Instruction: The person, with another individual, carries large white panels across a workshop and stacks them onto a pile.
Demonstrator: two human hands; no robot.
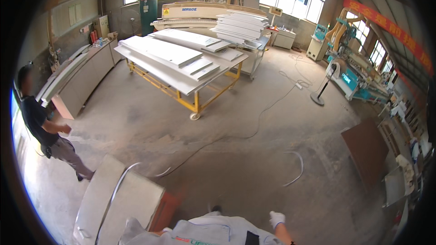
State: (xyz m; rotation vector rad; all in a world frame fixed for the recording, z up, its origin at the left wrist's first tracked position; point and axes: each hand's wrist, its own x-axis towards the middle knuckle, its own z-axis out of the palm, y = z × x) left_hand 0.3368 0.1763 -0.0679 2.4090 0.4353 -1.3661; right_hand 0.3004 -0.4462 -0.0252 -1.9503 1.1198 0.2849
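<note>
My right hand (277, 219), in a white glove, hangs low in front of me over the grey floor. Its fingers look loosely apart and nothing shows in them. On the left, only a bit of skin and a pale patch show beside my grey shirt; the fingers of my left hand are hidden. Nearest on that side is a stack of pale boards (136, 197), with a white edging strip (119, 183) lying across it. Another loose white strip (301, 168) curls on the floor ahead to the right.
A yellow-framed trolley (197, 102) carries several white panels (163, 50). Behind it stand a long beige machine (195, 12) and another panel stack (238, 27). A cable (259, 127) crosses the floor. A person (41, 122) stands left; a brown board (367, 149) and pedestal fan (320, 97) are right.
</note>
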